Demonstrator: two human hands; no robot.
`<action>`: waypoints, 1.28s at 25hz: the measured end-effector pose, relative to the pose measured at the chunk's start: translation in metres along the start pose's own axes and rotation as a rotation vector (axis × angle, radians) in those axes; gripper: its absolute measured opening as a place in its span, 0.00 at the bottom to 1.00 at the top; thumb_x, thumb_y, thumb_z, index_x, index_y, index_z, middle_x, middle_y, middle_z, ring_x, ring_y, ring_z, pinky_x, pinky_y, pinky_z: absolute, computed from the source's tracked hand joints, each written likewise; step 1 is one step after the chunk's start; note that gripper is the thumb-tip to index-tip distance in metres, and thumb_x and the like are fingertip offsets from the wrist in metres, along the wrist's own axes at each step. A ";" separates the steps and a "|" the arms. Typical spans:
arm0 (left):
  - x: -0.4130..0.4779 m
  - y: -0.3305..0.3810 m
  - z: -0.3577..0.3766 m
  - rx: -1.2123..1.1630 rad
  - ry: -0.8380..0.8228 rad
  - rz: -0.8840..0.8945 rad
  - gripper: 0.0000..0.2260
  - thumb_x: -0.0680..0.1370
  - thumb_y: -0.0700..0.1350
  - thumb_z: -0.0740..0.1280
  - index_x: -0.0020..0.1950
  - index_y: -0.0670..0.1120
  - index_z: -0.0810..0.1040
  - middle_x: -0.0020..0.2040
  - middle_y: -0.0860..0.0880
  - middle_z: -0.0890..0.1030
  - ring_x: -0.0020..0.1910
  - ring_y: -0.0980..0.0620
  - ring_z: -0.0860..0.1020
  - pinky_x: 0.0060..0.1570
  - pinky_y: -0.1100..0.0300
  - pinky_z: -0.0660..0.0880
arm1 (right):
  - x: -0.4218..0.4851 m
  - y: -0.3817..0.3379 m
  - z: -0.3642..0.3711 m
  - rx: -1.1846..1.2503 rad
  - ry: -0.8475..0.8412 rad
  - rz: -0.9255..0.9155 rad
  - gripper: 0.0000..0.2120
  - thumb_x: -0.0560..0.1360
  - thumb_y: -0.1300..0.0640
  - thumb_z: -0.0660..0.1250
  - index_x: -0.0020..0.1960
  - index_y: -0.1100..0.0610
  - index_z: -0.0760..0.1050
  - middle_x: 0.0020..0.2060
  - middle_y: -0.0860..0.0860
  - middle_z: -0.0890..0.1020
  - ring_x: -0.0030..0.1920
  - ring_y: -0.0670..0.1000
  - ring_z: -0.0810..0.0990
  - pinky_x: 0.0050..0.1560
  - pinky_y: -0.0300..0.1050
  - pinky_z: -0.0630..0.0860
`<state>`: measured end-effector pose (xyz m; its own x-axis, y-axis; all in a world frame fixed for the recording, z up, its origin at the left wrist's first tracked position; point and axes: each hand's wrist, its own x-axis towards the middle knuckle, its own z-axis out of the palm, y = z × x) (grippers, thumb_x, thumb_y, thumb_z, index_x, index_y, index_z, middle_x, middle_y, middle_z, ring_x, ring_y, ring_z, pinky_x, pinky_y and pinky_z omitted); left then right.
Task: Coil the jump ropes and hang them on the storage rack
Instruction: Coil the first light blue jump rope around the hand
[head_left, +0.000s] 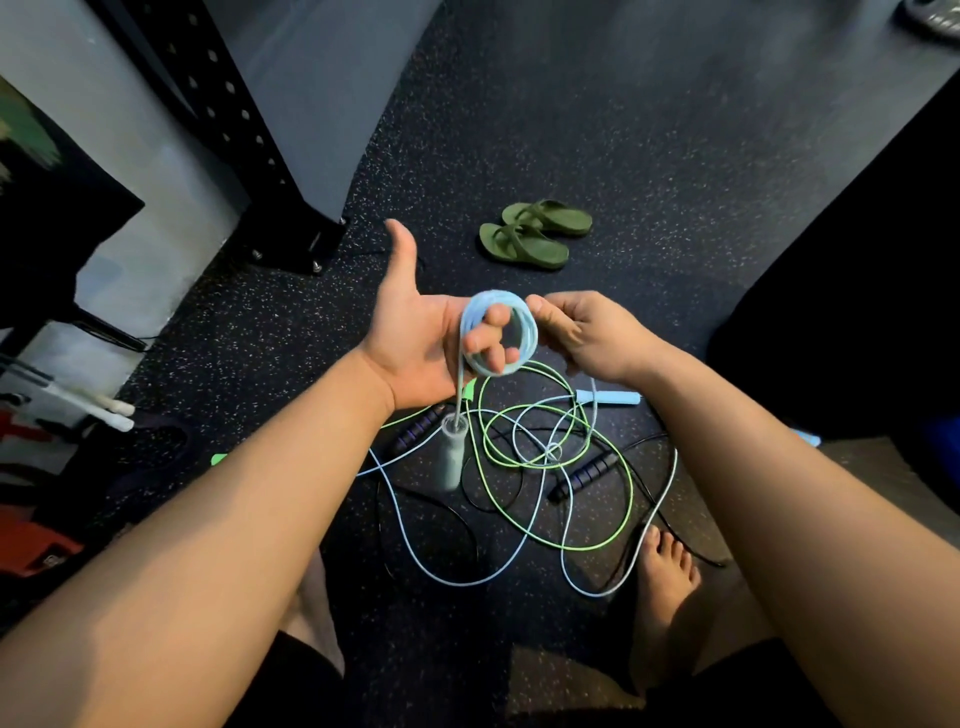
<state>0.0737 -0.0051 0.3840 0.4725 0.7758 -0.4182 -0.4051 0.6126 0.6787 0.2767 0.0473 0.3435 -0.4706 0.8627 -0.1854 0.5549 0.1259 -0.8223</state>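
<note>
Head view, three jump ropes (491, 300), two sandals (524, 245)

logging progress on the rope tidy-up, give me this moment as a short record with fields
stage: coiling, blue rope partly wound, rest loose on the floor
left grip: fingers through the coil, thumb out
right grip: pinches the coil's right edge
dangling: blue handle hangs below the left grip
floor tangle: green rope, black handle, second blue handle
nearby: green sandals, beyond the tangle
hung on rack: not visible
</note>
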 end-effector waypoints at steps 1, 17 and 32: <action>-0.001 0.001 -0.001 -0.114 0.016 0.054 0.51 0.65 0.85 0.40 0.38 0.40 0.78 0.26 0.47 0.72 0.31 0.46 0.74 0.51 0.55 0.77 | 0.000 0.004 0.002 -0.004 -0.037 0.037 0.26 0.82 0.39 0.57 0.39 0.60 0.72 0.28 0.50 0.72 0.29 0.50 0.71 0.36 0.53 0.73; -0.001 0.016 -0.011 -0.377 0.389 0.553 0.44 0.76 0.77 0.49 0.58 0.36 0.73 0.51 0.38 0.80 0.48 0.40 0.85 0.69 0.38 0.73 | -0.017 -0.034 0.021 0.046 -0.456 0.009 0.20 0.85 0.47 0.56 0.52 0.55 0.83 0.30 0.50 0.63 0.27 0.45 0.65 0.29 0.43 0.75; 0.009 -0.012 0.001 0.500 -0.031 -0.166 0.56 0.68 0.79 0.28 0.44 0.36 0.78 0.32 0.42 0.81 0.40 0.38 0.83 0.56 0.51 0.73 | -0.010 -0.018 -0.008 -0.103 0.136 -0.214 0.21 0.72 0.39 0.73 0.36 0.57 0.76 0.25 0.45 0.70 0.28 0.43 0.65 0.31 0.45 0.64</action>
<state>0.0838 -0.0053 0.3727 0.5242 0.6652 -0.5317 0.0965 0.5740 0.8131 0.2771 0.0399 0.3647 -0.4919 0.8681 0.0666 0.5228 0.3557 -0.7747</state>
